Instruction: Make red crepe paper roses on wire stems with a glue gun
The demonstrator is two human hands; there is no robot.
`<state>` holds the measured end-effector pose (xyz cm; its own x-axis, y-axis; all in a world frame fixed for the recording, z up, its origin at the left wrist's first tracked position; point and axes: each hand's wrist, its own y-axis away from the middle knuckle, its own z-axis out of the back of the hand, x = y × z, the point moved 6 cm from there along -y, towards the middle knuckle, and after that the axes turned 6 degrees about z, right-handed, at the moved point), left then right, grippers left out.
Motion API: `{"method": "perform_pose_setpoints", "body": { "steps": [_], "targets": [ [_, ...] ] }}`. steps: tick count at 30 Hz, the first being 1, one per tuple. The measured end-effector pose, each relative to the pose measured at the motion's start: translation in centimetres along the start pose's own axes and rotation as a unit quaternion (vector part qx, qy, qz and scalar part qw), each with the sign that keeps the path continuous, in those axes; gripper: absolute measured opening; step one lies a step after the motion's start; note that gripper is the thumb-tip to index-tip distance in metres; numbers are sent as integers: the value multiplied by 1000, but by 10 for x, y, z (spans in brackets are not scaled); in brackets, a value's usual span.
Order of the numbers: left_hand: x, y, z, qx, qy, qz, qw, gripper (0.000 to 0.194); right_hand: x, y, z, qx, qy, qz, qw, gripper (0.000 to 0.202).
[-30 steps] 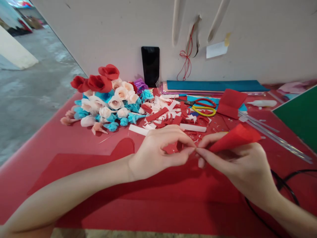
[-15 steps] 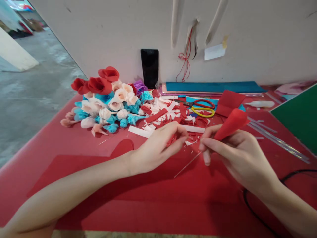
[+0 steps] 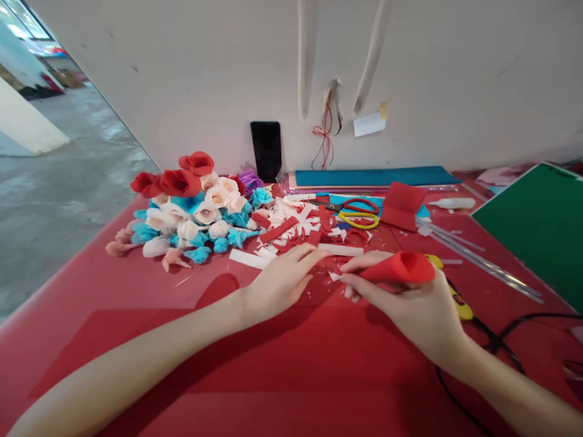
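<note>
In my right hand point(image 3: 410, 306), thumb and fingers pinch the narrow base of a rolled red paper flower point(image 3: 403, 267). The flower's open end points right, over the back of the hand. My left hand point(image 3: 282, 279) hangs low over the table, fingers stretched out towards the paper scraps point(image 3: 291, 224). Its thumb is apart from the fingers, and nothing shows in it. Beneath both hands lies a large red paper sheet point(image 3: 255, 358). A rounded red paper piece point(image 3: 218, 291) lies by my left wrist.
Finished paper flowers point(image 3: 191, 218) are heaped at left. Scissors point(image 3: 359, 212), a folded red paper point(image 3: 403, 206) and clear sticks point(image 3: 483, 261) lie behind my hands. A yellow tool point(image 3: 462, 303) with a black cable is at right. A phone point(image 3: 267, 150) leans on the wall.
The right hand has tilted the flower so that its opening faces right. Its thin stem no longer shows. The left hand's fingers have straightened, and the view has shifted.
</note>
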<state>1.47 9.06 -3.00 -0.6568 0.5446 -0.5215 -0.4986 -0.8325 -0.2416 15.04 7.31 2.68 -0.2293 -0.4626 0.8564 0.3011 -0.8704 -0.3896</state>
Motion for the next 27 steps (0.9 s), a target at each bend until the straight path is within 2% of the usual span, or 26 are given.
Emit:
{"method": "perform_pose_setpoints", "body": {
  "steps": [3,5,8,10,12,14,17,20,23,25,27],
  "targets": [
    [4,-1,2,-31,0,7,999,13,13,1,3,1,112,123,986,7],
    [5,-1,4,-39,2,16,999,23,19,3,2,16,162,195,967,14],
    [5,-3,8,-47,12,24,999,14,19,6,2,32,179,232,956,14],
    [2,-6,12,-42,14,14,999,14,18,7,1,43,186,240,952,14],
    [-2,-9,15,-20,5,1,1000,13,18,7,0,43,197,240,950,14],
    [-4,-10,18,12,-8,0,1000,28,19,7,1,33,208,238,948,12],
    [-2,-6,25,45,-15,12,999,17,22,7,2,13,228,235,945,10],
    [6,5,32,58,-26,18,998,35,24,6,3,-2,248,225,942,18],
    [18,21,37,86,-46,9,995,20,25,5,4,-7,256,209,944,25],
    [27,35,37,105,-64,8,992,22,17,3,1,24,257,150,955,32],
    [33,50,35,112,-84,13,990,22,1,6,-10,112,247,52,961,37]
  ]
}}
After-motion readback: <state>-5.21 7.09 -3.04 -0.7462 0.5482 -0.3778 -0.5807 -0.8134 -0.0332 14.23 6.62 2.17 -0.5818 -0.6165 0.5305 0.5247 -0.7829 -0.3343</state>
